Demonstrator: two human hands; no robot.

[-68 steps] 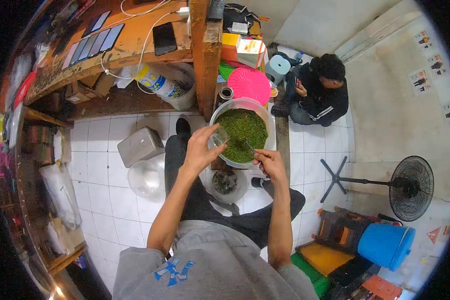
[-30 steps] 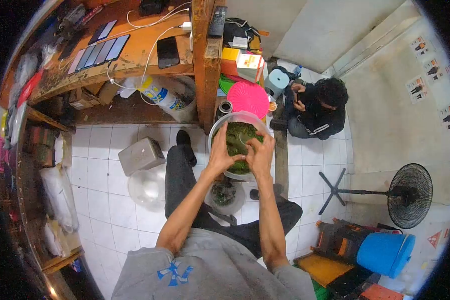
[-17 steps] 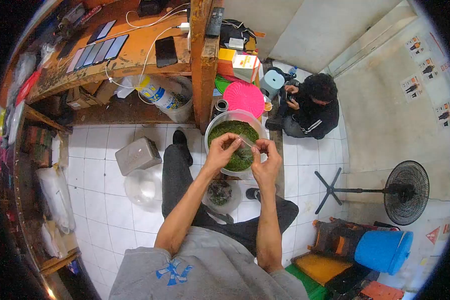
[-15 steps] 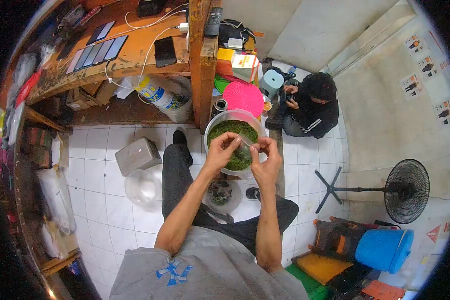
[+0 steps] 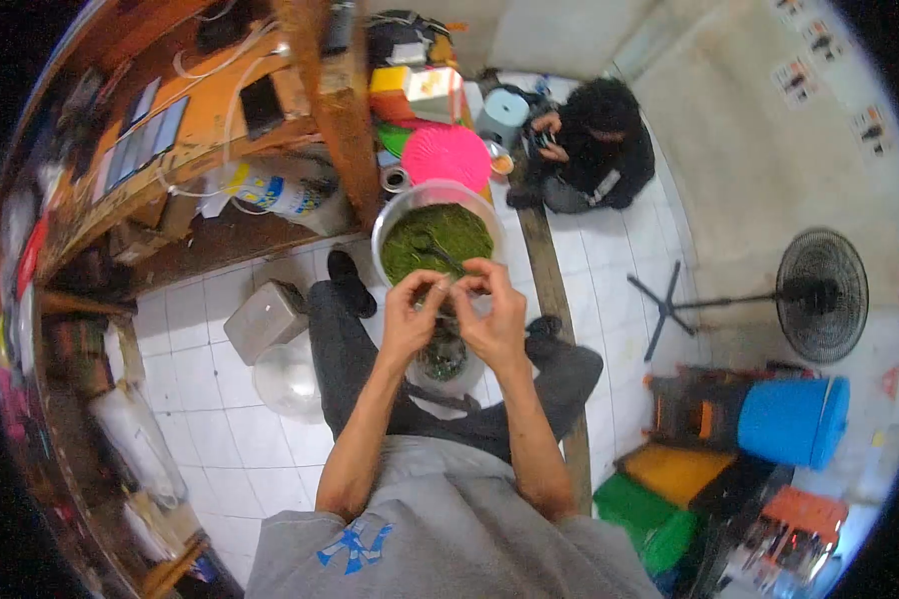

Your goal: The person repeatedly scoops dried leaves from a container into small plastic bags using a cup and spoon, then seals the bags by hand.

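My left hand (image 5: 408, 317) and my right hand (image 5: 493, 315) meet fingertip to fingertip over the near rim of a clear plastic tub (image 5: 379, 243). Both pinch at what seems to be a small piece of clear plastic, mostly hidden by the fingers and blurred. Finely shredded green leaf (image 5: 410, 248) fills the tub, and a dark spoon (image 5: 440, 254) lies in it. Below my hands, between my legs, a smaller clear bowl (image 5: 451, 381) holds dark green bits, partly covered by my fingers.
Beyond the tub are a pink lid (image 5: 445, 155) and an open jar (image 5: 396, 180). A seated person (image 5: 604, 150) is at the far right. On the left stand a wooden shelf (image 5: 335, 130), a grey box (image 5: 267, 321) and a clear container (image 5: 288, 381); a fan (image 5: 821, 295) is right.
My hands have drawn closer together and nearer to my body, off the tub's middle. The spoon in the green leaf now shows. The camera view has shifted and tilted.
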